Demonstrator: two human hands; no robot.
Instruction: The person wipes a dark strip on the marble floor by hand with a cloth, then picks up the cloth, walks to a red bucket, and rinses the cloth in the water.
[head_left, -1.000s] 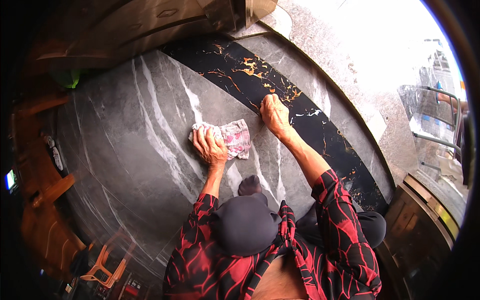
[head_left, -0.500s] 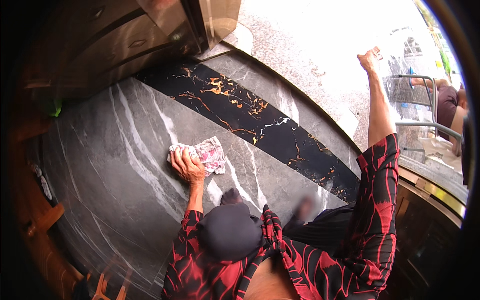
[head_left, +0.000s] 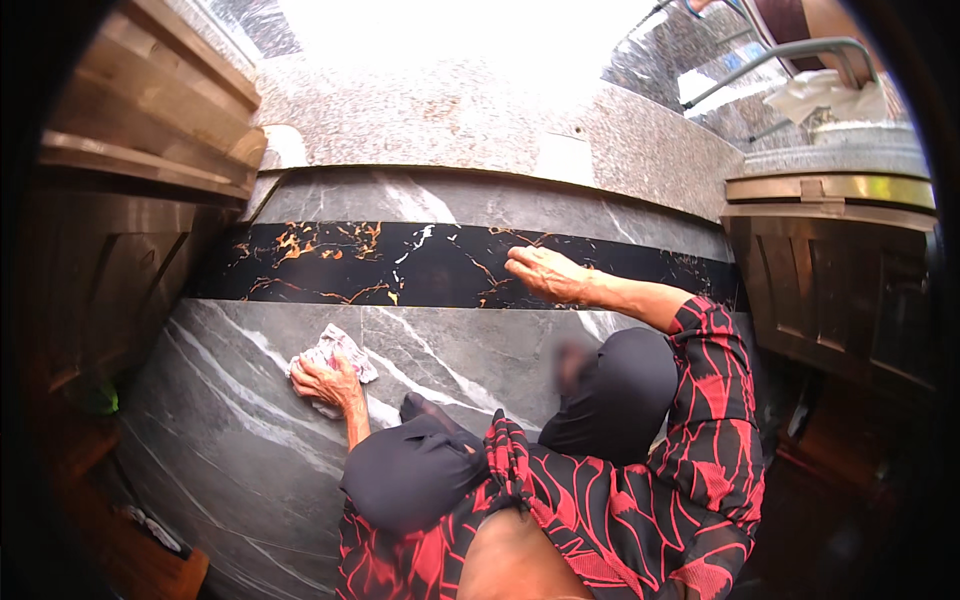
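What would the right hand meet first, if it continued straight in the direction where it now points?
Probably the brown panelled door on the left. Before it, the line from the right hand crosses only the black floor stripe and gray tile; the hand's height above them is unclear.

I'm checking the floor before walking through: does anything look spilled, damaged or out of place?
Nothing stands out. The crumpled white-and-pink fabric cloth sits under the left hand, and the orange and white streaks in the polished black floor band look like stone veining, not spills or cracks.
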